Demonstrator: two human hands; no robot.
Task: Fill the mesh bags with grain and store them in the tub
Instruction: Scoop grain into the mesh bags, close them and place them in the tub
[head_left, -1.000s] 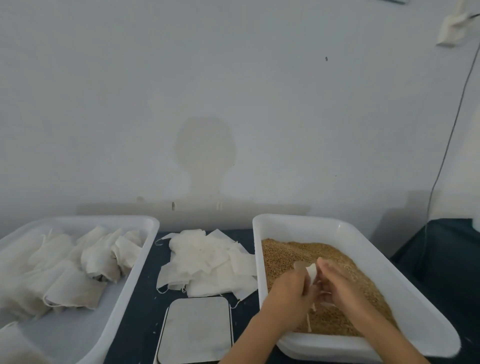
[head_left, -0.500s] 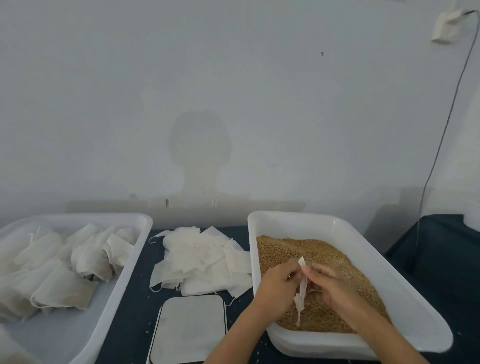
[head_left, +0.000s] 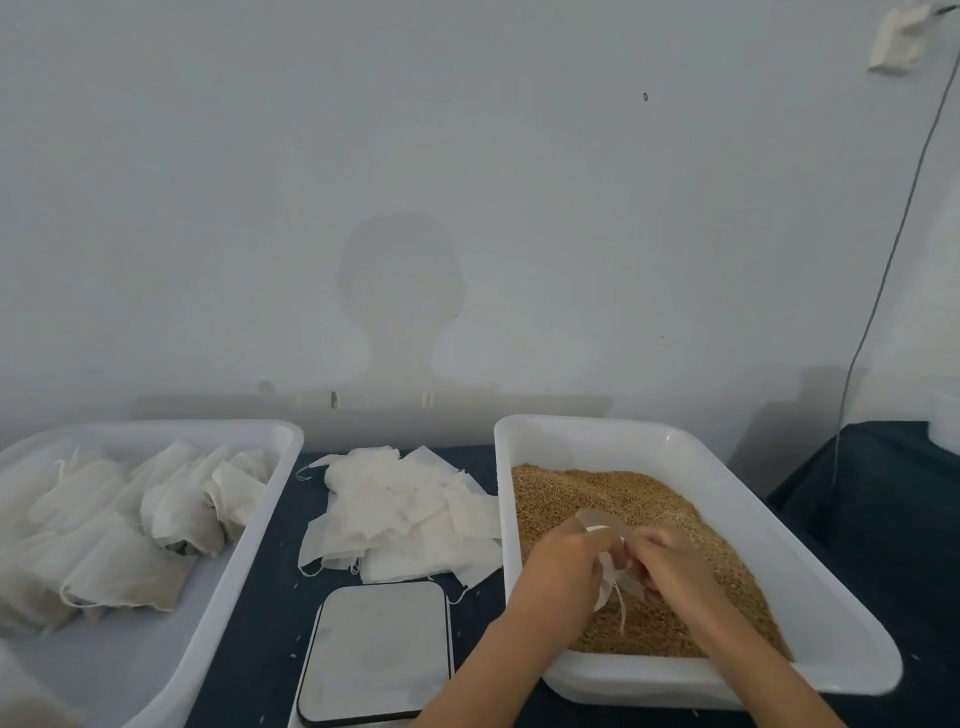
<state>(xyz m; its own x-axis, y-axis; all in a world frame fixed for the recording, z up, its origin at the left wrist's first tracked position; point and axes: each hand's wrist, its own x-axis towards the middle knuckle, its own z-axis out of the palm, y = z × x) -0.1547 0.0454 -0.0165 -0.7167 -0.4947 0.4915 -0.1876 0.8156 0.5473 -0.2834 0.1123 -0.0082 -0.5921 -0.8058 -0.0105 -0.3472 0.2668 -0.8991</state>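
While both hands work over the grain, the scene sorts by size like this:

Tabletop (head_left: 280, 587): dark surface carrying everything, backed by a pale wall; each station sits within reach, so a bag can likely pass from right to left without the person moving.

Grain tub (head_left: 810, 566): white, on the right, holding a brown heap of grain (head_left: 639, 499) banked toward its far side. Working above it probably means spilled grain falls back in.

Storage tub (head_left: 244, 525): white, on the left, well apart from the grain tub. Filled bags (head_left: 135, 540) lie in it, packed in rows on their sides, likely to save room.

Empty bags (head_left: 410, 514): a loose white pile between the two tubs, just beside the grain tub's left wall, handy for the next pick.

Scale (head_left: 376, 649): flat grey plate near the front edge, just in front of the pile, nothing on it. I take it for a scale to check a bag's weight.

Left hand (head_left: 563, 564): fingers curled, pinching one side of the bag.

Right hand (head_left: 670, 569): fingers curled, gripping the other side, touching the left.

Bag (head_left: 605, 579): small, white, held between the hands low over the grain, a cord dangling below. Whether the mouth is being opened or closed I cannot tell; it looks nearly empty.
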